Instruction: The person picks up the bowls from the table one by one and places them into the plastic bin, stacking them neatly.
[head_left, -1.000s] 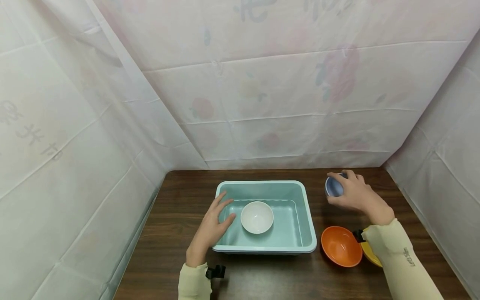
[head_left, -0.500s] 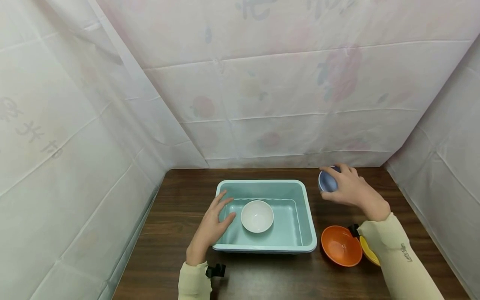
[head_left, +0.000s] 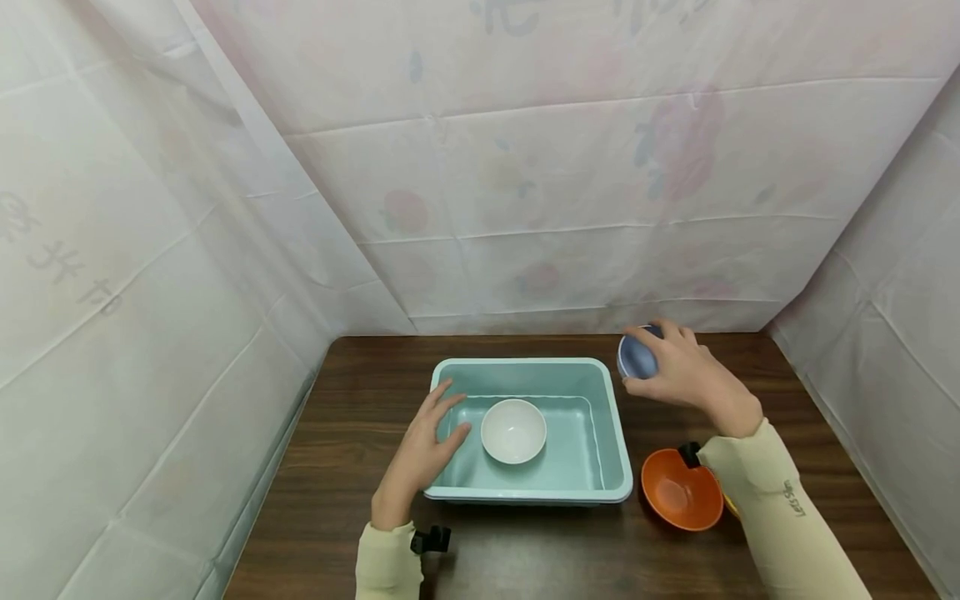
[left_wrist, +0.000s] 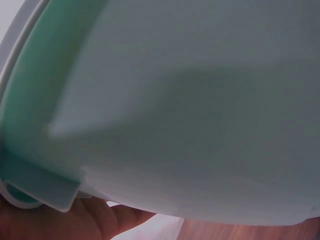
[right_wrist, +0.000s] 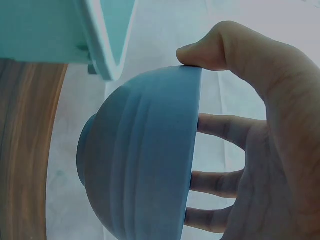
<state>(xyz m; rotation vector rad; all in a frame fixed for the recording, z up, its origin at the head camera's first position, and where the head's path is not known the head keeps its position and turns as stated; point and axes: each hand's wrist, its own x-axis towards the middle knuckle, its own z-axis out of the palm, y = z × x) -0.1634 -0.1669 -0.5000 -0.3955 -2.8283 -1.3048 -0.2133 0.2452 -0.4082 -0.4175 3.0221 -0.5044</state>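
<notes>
A light blue bowl (head_left: 636, 358) is tilted on its side in my right hand (head_left: 693, 375), beyond the right back corner of the pale green basin (head_left: 525, 497). In the right wrist view, the thumb and fingers (right_wrist: 220, 184) grip the rim of the blue bowl (right_wrist: 145, 150). Its foot points away from the palm. Inside the basin a white bowl (head_left: 514, 431) sits upright, left of centre. My left hand (head_left: 420, 450) lies at the basin's left side with fingers spread and relaxed. The basin's outer wall (left_wrist: 200, 125) fills most of the left wrist view.
An orange bowl (head_left: 675, 496) stands right of the basin on the dark wooden table (head_left: 337, 467). Beside it, a yellow dish (head_left: 730, 505) is mostly hidden under my right sleeve (head_left: 780, 500). White printed sheets (head_left: 525, 183) hang behind and at both sides of the table.
My right hand has moved left and slightly away from me with the blue bowl, towards the basin. Its sleeve now covers more of the yellow dish. The left hand has stayed still.
</notes>
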